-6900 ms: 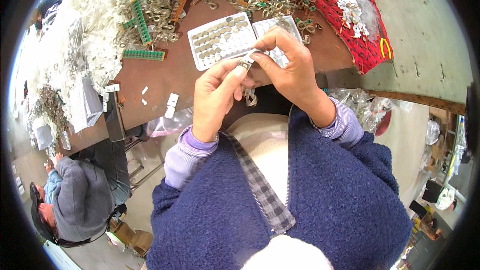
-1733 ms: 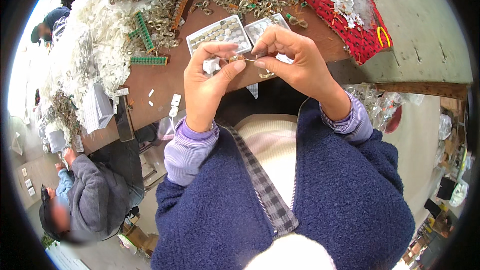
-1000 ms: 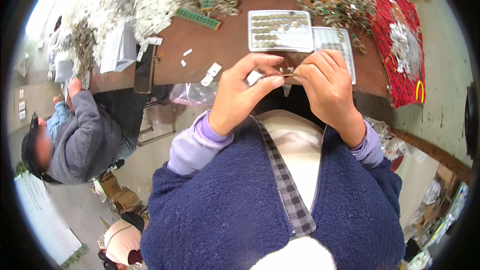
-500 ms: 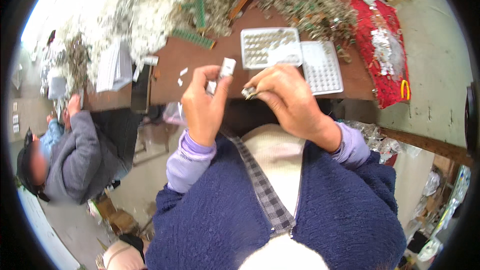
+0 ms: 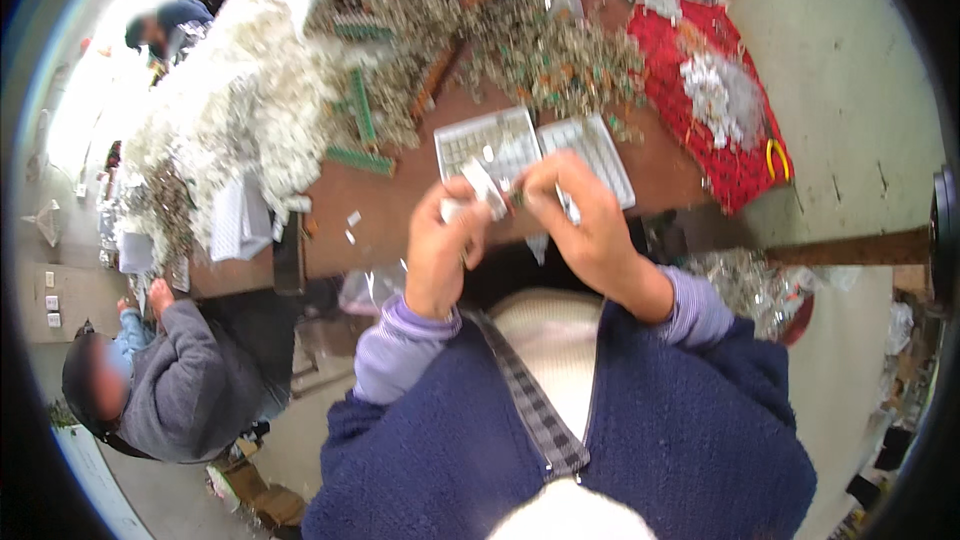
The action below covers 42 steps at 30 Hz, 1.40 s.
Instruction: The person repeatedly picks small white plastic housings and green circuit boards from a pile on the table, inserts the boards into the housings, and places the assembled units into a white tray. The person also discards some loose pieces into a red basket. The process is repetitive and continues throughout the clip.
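Note:
My left hand (image 5: pixel 442 250) is closed around a small white box-like piece (image 5: pixel 484 186), which sticks up past its thumb. Close to that piece, my right hand (image 5: pixel 584 212) has thumb and fingertips pinched together. Whatever sits in this pinch is too small and blurred to name; half a second ago a little metallic part showed there. Just beyond the hands lie two white trays. The left tray (image 5: pixel 447 166) carries rows of small parts, and the right tray (image 5: pixel 618 172) is partly hidden behind my right hand.
A heap of small metal parts (image 5: pixel 560 50) covers the back of the brown table (image 5: pixel 340 240). White pieces (image 5: pixel 255 110) pile up at the left, near green strips (image 5: pixel 362 105). At right lies red cloth (image 5: pixel 690 90) with yellow-handled pliers (image 5: pixel 777 160). Another person (image 5: pixel 190 370) sits at left.
My hands have come together, bringing the white piece beside the right fingertips. The view has shifted, so the trays and the table appear lower and turned.

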Each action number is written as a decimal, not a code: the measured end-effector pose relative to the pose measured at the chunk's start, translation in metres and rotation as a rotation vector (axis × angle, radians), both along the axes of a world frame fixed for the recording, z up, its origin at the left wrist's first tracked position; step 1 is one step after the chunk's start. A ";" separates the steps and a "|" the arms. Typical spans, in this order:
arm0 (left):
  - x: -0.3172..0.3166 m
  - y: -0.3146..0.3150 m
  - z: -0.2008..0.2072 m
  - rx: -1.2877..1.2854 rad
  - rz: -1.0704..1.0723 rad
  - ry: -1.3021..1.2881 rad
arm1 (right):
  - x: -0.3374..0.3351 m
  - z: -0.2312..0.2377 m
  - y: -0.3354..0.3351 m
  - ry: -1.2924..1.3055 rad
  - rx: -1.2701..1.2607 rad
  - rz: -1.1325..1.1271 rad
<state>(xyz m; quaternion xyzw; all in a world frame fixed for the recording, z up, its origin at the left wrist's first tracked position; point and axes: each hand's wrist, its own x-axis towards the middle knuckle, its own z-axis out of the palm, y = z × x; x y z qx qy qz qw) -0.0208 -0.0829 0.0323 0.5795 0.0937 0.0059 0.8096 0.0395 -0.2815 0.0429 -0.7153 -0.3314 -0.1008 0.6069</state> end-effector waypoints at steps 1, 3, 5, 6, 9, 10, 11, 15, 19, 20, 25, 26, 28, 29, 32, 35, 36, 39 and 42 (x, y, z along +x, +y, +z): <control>-0.001 -0.002 -0.003 -0.028 0.036 -0.056 | -0.004 -0.001 0.001 0.085 -0.027 0.019; -0.002 -0.004 -0.007 -0.015 0.096 -0.199 | -0.008 -0.002 0.004 0.208 -0.051 0.064; -0.006 0.000 -0.009 0.150 0.135 -0.283 | -0.011 -0.003 0.010 0.278 -0.040 0.101; -0.006 0.003 -0.010 0.284 0.151 -0.340 | -0.011 -0.003 0.013 0.267 -0.031 0.122; -0.005 0.014 -0.012 0.528 0.166 -0.378 | -0.009 0.000 0.018 0.188 -0.134 0.156; -0.004 0.018 -0.012 0.536 0.134 -0.391 | -0.008 0.002 0.019 0.250 -0.152 0.202; -0.002 0.022 -0.013 0.547 0.104 -0.398 | -0.007 0.003 0.019 0.321 -0.169 0.241; 0.004 0.034 -0.015 0.468 -0.016 -0.352 | 0.001 0.008 0.016 0.321 -0.263 0.362; 0.005 0.040 -0.016 0.464 -0.116 -0.412 | 0.008 0.013 0.013 0.081 -0.396 0.360; 0.005 0.041 -0.017 0.484 -0.137 -0.450 | 0.009 0.014 0.010 0.139 -0.371 0.419; 0.010 0.035 -0.021 0.373 -0.210 -0.441 | 0.015 0.016 -0.008 0.331 -0.369 0.574; 0.012 0.033 -0.021 0.389 -0.228 -0.451 | 0.015 0.015 -0.010 0.301 -0.372 0.574; 0.013 0.028 -0.021 0.483 -0.226 -0.489 | 0.014 0.011 -0.014 0.200 -0.373 0.520; 0.013 0.026 -0.020 0.563 -0.205 -0.519 | 0.013 0.009 -0.015 0.152 -0.370 0.483; 0.012 0.020 -0.019 0.661 -0.172 -0.581 | 0.011 0.004 -0.019 0.017 -0.257 0.370; 0.014 0.014 -0.021 0.579 -0.150 -0.563 | 0.012 0.005 -0.031 0.307 -0.209 0.524; 0.015 0.011 -0.023 0.538 -0.142 -0.535 | 0.013 0.006 -0.035 0.356 -0.207 0.525; 0.017 0.006 -0.024 0.416 -0.150 -0.439 | 0.016 0.008 -0.041 0.379 -0.203 0.503; 0.018 0.002 -0.022 0.521 -0.139 -0.516 | 0.016 0.008 -0.041 0.303 -0.224 0.481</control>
